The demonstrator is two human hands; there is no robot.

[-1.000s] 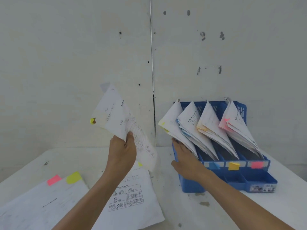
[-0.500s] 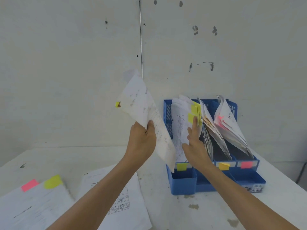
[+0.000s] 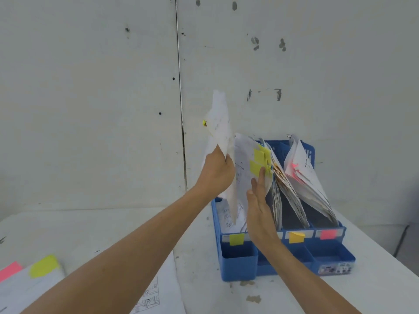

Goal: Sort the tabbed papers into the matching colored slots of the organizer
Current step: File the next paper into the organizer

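Observation:
A blue organizer (image 3: pixel 240 261) stands on the white table, its slots labelled yellow-green (image 3: pixel 236 239), orange (image 3: pixel 295 237) and pink (image 3: pixel 328 234). My left hand (image 3: pixel 217 172) grips a white paper with a small yellow tab (image 3: pixel 218 123), its lower edge reaching down into the leftmost slot. With straight fingers, my right hand (image 3: pixel 259 205) presses the yellow-tabbed papers (image 3: pixel 251 159) in that slot over to the right. Orange-tabbed papers (image 3: pixel 286 189) and pink-tabbed papers (image 3: pixel 306 177) lean in the slots further right.
A stack of papers with pink and yellow-green tabs (image 3: pixel 44 266) lies at the lower left of the table. A printed sheet with drawings (image 3: pixel 156 295) lies beneath my left forearm. A wall stands close behind the organizer.
My left hand has carried the yellow-tabbed paper right, from beside the organizer to over its leftmost slot, and turned it upright. My right hand still holds the slot's papers aside.

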